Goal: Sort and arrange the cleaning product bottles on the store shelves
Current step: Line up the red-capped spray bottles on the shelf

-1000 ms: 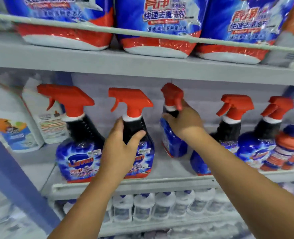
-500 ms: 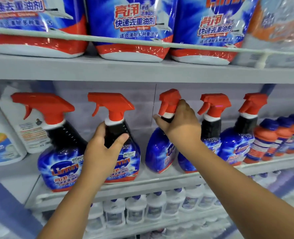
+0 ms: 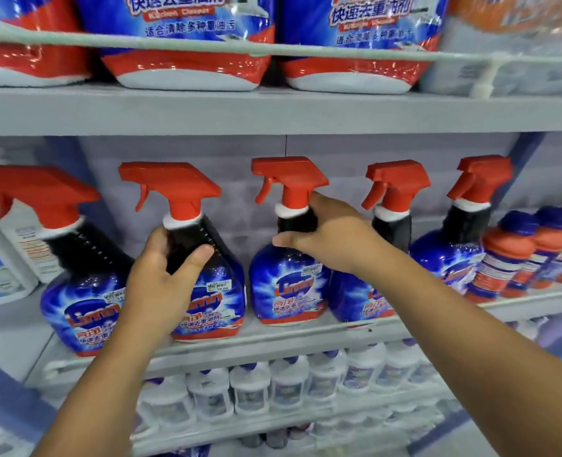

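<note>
Two blue spray bottles with red trigger heads stand upright on the middle shelf (image 3: 273,339), each held at its black neck. The left hand (image 3: 156,282) curls its grip round the neck of the second spray bottle (image 3: 203,258), thumb across the front and fingers behind; the right hand (image 3: 335,237) wraps its grip round the neck of the third spray bottle (image 3: 287,258), just below the white collar, with the thumb pointing left. Both bottles rest on the shelf, labels facing out and triggers pointing left (the two stand just beside each other, a narrow gap between their bodies). A first spray bottle (image 3: 75,278) stands at the left end of the row; a fourth spray bottle (image 3: 391,258) and fifth spray bottle (image 3: 461,245) stand to the right, the fourth partly hidden by the right forearm. Further right is a row of orange bottles with blue caps (image 3: 520,252). White jugs (image 3: 6,258) stand at far left. Large blue-and-red refill pouches (image 3: 187,44) fill the upper shelf (image 3: 273,110) behind a rail. Small white bottles (image 3: 273,387) line the lower shelf.
</note>
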The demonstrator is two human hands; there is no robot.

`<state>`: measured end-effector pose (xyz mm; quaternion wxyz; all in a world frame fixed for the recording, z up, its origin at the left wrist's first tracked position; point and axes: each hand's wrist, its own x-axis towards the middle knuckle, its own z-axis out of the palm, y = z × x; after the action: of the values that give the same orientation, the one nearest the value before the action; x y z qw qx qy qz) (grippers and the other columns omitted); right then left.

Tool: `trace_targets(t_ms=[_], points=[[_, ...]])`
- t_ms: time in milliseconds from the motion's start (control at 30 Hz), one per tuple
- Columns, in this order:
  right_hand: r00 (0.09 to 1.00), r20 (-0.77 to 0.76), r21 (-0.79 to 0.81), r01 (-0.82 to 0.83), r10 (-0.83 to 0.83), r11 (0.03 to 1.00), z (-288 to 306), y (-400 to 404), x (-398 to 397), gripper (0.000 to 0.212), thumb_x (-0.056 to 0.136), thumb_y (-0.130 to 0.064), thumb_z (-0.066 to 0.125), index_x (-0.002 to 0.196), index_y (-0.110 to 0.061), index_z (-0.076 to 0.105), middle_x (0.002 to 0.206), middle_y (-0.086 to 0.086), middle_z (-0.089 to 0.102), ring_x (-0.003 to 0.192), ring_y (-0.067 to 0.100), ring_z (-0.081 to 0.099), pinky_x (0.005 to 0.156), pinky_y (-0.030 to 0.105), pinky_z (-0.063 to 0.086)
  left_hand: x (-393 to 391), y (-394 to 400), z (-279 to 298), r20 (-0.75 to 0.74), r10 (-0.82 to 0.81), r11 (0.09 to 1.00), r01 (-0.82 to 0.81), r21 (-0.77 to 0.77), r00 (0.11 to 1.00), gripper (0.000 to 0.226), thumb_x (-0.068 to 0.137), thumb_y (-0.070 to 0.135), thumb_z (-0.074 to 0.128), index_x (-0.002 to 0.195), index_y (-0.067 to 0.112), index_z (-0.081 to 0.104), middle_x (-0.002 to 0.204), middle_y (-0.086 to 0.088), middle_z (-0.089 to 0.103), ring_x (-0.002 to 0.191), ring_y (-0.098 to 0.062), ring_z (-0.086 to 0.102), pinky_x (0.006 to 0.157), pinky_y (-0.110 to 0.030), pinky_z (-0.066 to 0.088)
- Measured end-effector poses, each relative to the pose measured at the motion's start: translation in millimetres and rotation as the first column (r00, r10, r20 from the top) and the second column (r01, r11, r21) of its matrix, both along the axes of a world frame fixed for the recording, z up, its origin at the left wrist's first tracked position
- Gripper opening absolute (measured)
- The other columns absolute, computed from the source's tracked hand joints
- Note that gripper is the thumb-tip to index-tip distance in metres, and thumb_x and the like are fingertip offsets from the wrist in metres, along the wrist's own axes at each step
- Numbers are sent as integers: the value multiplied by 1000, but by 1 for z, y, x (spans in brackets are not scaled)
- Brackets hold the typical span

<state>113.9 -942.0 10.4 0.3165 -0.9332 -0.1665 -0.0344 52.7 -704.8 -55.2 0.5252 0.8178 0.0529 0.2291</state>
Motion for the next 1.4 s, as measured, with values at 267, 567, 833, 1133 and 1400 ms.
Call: trace_targets(t_ms=[267, 567, 833, 1133, 1400], points=[[988, 152, -143, 3, 19, 990, 3, 0, -15, 46, 85, -57, 72, 111, -22, 57, 95, -3, 66, 84, 18, 58, 68, 31, 41, 0, 1, -1, 2, 1, 1000, -1, -9, 1000, 20, 96, 31, 69, 109, 41, 58, 104, 17, 70, 94, 8, 63, 77, -16, 43], [999, 29, 40, -42, 40, 998, -9, -32, -36, 41, 86, -53, 72, 117, -28, 63, 101, -13, 71, 92, 6, 67, 80, 25, 54, -26, -18, -9, 339, 177, 982, -191, 8, 924, 28, 96, 24, 69, 119, 31, 56, 121, -5, 62, 114, -17, 63, 101, -39, 50], [985, 92, 290, 114, -146, 950, 2, -134, -33, 27, 86, -32, 78, 108, -34, 63, 100, -17, 70, 91, -9, 65, 83, 11, 53, -26, -90, 2, 47, -139, 979, 131, 154, 989, 68, 82, 52, 73, 143, 39, 45, 147, 21, 48, 137, 3, 44, 110, -22, 35], [997, 60, 28, 41, -43, 999, -13, -122, -4, 54, 87, -38, 78, 130, -30, 45, 103, -15, 57, 95, 10, 54, 77, 24, 41, 0, -121, 2, -156, -101, 973, 130, 190, 983, 55, 87, 39, 79, 132, 32, 48, 116, 19, 56, 109, -6, 50, 88, -29, 38], [995, 69, -37, 79, -76, 996, -9, -121, -3, 52, 85, -43, 78, 124, -24, 48, 97, -10, 58, 89, 16, 58, 74, 31, 43, 5, -123, 1, -165, -112, 972, 142, 187, 980, 49, 88, 38, 77, 128, 33, 49, 117, 18, 59, 108, -7, 55, 86, -30, 42]])
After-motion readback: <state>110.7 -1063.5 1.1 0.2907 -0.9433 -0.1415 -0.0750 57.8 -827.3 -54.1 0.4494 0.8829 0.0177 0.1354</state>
